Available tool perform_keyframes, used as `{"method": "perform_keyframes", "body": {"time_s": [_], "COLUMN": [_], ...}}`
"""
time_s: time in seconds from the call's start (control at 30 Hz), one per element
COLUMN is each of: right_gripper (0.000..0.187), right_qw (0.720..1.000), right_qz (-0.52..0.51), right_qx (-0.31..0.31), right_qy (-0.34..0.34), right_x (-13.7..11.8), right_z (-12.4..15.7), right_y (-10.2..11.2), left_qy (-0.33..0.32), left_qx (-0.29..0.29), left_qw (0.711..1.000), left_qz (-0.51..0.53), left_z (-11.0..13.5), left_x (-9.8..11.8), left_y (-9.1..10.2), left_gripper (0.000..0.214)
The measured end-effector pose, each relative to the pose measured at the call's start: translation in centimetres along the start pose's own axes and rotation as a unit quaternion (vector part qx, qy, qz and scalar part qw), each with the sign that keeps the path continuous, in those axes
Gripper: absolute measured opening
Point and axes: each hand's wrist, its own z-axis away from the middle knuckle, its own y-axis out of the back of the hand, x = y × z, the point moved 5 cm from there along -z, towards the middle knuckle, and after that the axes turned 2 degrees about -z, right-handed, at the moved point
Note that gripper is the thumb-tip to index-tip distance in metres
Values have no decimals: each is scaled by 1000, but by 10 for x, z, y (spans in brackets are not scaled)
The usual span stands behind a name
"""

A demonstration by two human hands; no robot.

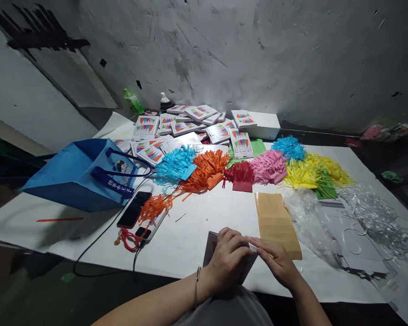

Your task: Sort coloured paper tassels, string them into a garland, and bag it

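A flat grey-white box [209, 248] is at the table's near edge, close to my body and mostly covered by my hands. My left hand [228, 259] lies across it with curled fingers gripping it. My right hand [275, 259] is at the box's right end, its fingers pressed together against the pale edge there; the thumb is partly hidden. Just right of my right hand lies a flat tan envelope [275, 222]. Farther back are bundles of fringed paper tassels: blue [175, 165], orange [207, 170], red [240, 174], pink [268, 166] and yellow [302, 174].
Several flat printed boxes [187, 129] are piled against the wall. A blue bag [75, 174] stands at left, near two phones [135, 209] and a black cable [98, 246]. Clear plastic bags [309, 222] and tangled clear strips [377, 213] spread over the right side.
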Motion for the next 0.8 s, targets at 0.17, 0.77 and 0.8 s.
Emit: {"method": "perform_keyframes", "body": {"time_s": [0.17,0.77,0.8], "right_gripper": [36,50,43], "right_qw": [997,978,979], "right_qz": [59,-87,-75], "right_qx": [4,184,184], "right_qy": [58,-47,-51], "right_x": [-7,34,35], "right_z": [1,14,15], "right_y": [-1,-48,-49], "left_qy": [17,122,137], "left_qx": [0,2,28], "left_qw": [1000,981,978], "left_qz": [23,154,156], "left_z": [0,23,26], "left_x": [3,-54,-56], "left_y": [2,39,43], "left_gripper": [16,38,41]}}
